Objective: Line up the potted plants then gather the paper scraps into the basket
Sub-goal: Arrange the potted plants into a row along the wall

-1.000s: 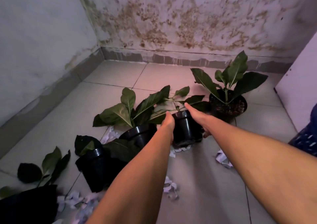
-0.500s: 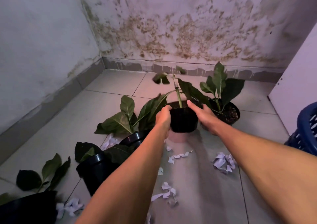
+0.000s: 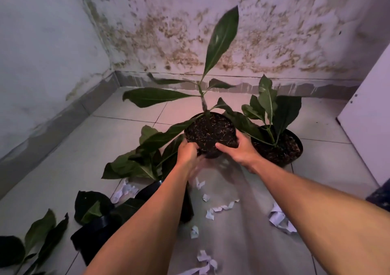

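Observation:
A black potted plant (image 3: 209,131) with long dark leaves is held upright above the tiled floor, soil showing. My left hand (image 3: 187,151) grips its left side and my right hand (image 3: 240,151) grips its right rim. Just right of it an upright potted plant (image 3: 280,148) stands on the floor. Left of my arms a tipped pot (image 3: 152,188) lies with leaves spread, and another tipped pot (image 3: 92,232) lies nearer. White paper scraps (image 3: 221,208) are scattered on the tiles, with a larger crumpled scrap (image 3: 278,221) by my right arm.
A stained wall (image 3: 263,32) runs along the back and a grey wall (image 3: 42,53) closes the left side. A white panel (image 3: 367,123) stands at right. The blue basket's edge (image 3: 379,196) shows at far right. Another leafy plant (image 3: 38,243) sits bottom left.
The pot lay on its side a second ago; both hands have lifted it, turned it upright and brought it closer to the plant at right.

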